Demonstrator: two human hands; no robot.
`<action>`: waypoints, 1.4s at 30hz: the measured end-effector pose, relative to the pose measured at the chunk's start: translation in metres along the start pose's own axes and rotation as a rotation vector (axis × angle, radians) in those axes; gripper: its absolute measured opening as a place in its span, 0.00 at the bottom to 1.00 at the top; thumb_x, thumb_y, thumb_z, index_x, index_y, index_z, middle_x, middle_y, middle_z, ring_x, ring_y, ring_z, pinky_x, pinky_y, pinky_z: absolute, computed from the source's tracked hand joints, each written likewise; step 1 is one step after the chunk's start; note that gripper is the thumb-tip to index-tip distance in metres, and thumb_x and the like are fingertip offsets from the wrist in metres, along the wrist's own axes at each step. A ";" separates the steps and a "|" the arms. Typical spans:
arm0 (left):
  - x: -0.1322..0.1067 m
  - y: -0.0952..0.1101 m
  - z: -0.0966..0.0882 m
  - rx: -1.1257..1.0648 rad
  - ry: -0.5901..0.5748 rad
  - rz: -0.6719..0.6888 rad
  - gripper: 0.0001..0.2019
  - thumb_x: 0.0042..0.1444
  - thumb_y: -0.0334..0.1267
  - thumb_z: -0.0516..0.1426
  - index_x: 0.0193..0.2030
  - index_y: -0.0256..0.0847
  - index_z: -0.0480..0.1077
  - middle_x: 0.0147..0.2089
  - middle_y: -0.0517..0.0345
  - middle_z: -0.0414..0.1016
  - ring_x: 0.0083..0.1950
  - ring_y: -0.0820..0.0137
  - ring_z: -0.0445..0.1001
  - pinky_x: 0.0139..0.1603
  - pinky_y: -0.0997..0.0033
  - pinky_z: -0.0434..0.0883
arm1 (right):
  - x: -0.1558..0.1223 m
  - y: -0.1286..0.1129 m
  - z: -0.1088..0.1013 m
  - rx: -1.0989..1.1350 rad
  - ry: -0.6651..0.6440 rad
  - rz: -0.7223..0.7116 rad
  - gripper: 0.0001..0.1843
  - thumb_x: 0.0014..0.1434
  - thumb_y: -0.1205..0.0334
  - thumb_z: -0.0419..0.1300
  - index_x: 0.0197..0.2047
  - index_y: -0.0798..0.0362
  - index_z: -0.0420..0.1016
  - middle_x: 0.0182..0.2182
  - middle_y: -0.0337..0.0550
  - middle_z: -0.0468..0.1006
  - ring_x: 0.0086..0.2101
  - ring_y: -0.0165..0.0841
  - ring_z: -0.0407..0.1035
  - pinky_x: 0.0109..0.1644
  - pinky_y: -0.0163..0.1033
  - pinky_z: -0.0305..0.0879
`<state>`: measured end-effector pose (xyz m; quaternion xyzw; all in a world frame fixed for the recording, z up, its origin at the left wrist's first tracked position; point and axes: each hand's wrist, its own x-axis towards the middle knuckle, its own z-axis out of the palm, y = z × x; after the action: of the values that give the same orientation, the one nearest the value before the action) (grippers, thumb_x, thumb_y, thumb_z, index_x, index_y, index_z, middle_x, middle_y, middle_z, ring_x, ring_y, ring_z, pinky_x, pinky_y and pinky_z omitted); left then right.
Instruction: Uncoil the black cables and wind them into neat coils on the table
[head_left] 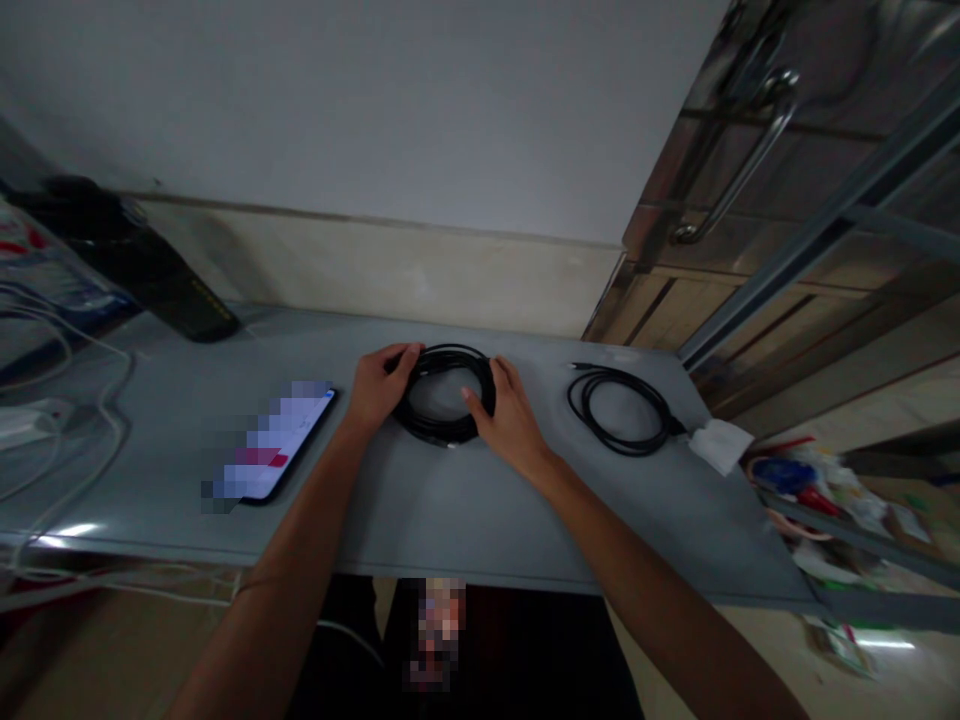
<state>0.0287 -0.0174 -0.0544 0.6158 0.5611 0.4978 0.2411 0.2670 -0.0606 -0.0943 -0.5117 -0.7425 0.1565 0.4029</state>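
Observation:
A coil of black cable (439, 430) lies on the grey table in front of me, wound in several loops, with a small metal-looking tip at its near edge. My left hand (377, 388) grips the coil's left side, thumb and fingers closed on the loops. On the opposite side my right hand (511, 412) holds it, thumb inside the ring and fingers around the outside. To the right, apart from both hands, rests a smaller black cable coil (626, 445); its right end meets a white object (721, 444) that I cannot make out clearly.
Left of my hands lies a phone (281, 440) with its screen lit. A dark bottle (161, 260) stands at the back left, near white cords (112, 400) and a white power strip (34, 422). A metal frame post (795, 235) and cluttered shelf (840, 500) border the right.

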 end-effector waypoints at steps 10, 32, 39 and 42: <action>0.004 -0.004 -0.001 -0.204 0.246 -0.040 0.29 0.70 0.66 0.60 0.52 0.40 0.84 0.52 0.44 0.90 0.58 0.54 0.88 0.69 0.53 0.78 | 0.006 -0.005 -0.014 0.094 0.234 -0.078 0.33 0.81 0.42 0.55 0.75 0.59 0.63 0.71 0.67 0.66 0.73 0.50 0.61 0.81 0.62 0.60; -0.002 0.001 -0.001 -0.160 0.280 0.006 0.28 0.73 0.66 0.53 0.47 0.42 0.79 0.47 0.46 0.88 0.52 0.59 0.87 0.62 0.60 0.78 | -0.095 0.067 -0.164 -0.619 0.004 0.133 0.21 0.77 0.42 0.60 0.56 0.53 0.74 0.47 0.56 0.83 0.49 0.53 0.79 0.58 0.56 0.75; -0.004 0.007 -0.003 -0.116 0.308 0.025 0.27 0.72 0.66 0.52 0.45 0.44 0.78 0.43 0.50 0.86 0.49 0.59 0.86 0.58 0.60 0.78 | -0.105 0.045 -0.140 -0.552 -0.065 0.022 0.15 0.82 0.49 0.52 0.47 0.49 0.72 0.41 0.52 0.82 0.44 0.49 0.80 0.51 0.51 0.77; -0.005 0.013 -0.007 -0.090 0.345 0.047 0.24 0.73 0.63 0.52 0.45 0.45 0.77 0.43 0.51 0.85 0.47 0.59 0.84 0.56 0.60 0.77 | -0.113 0.035 -0.131 -0.525 -0.054 -0.001 0.17 0.83 0.49 0.50 0.47 0.49 0.72 0.41 0.52 0.82 0.43 0.49 0.80 0.50 0.52 0.77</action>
<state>0.0292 -0.0270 -0.0420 0.5229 0.5565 0.6264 0.1567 0.4060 -0.1697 -0.0844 -0.5941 -0.7683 -0.0283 0.2365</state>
